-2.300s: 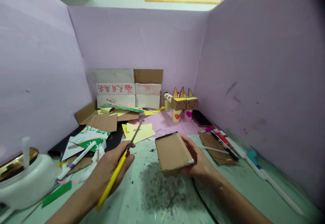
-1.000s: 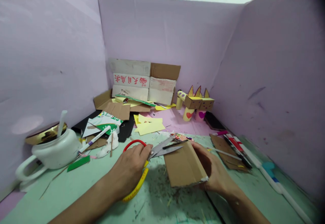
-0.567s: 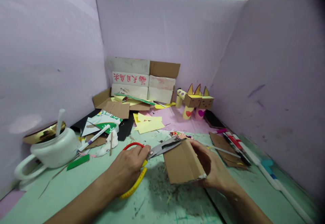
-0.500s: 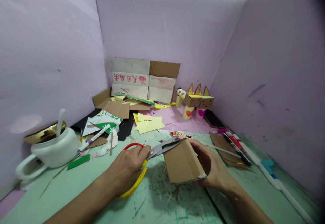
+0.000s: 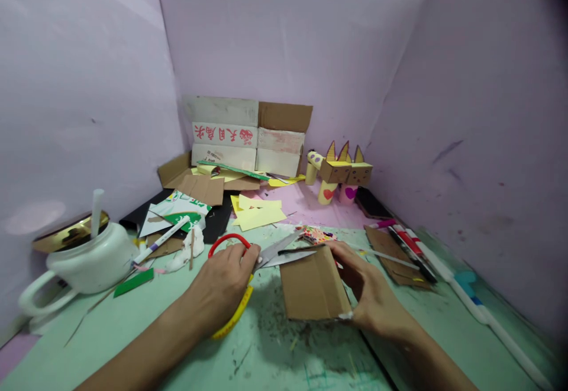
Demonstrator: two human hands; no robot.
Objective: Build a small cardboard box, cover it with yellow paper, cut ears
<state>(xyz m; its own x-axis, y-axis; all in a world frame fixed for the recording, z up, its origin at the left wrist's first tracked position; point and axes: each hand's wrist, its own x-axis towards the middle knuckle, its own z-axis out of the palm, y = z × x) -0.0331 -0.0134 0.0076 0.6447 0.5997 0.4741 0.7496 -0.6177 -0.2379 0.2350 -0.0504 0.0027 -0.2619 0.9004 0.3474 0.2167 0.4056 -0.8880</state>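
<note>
My left hand (image 5: 226,281) is closed on the handles of a pair of scissors (image 5: 269,255), one red and one yellow. The blades are parted and reach the top edge of a small brown cardboard box (image 5: 311,287). Around the box's right side, my right hand (image 5: 366,287) has its fingers closed, partly hidden behind the cardboard. Dark crumbs lie on the green tabletop under the box. Just behind it sits a small piece with a colourful pattern (image 5: 316,235).
A white pot (image 5: 91,264) with a gold lid stands at the left. Paper and cardboard scraps (image 5: 260,216) lie behind. Small cardboard animal figures (image 5: 337,172) stand at the back right, near a black phone (image 5: 371,204). Markers (image 5: 410,243) line the right side.
The scissor blades have opened wider. The box has turned slightly and shifted a little to the left with my right hand. The whole view has also shifted slightly.
</note>
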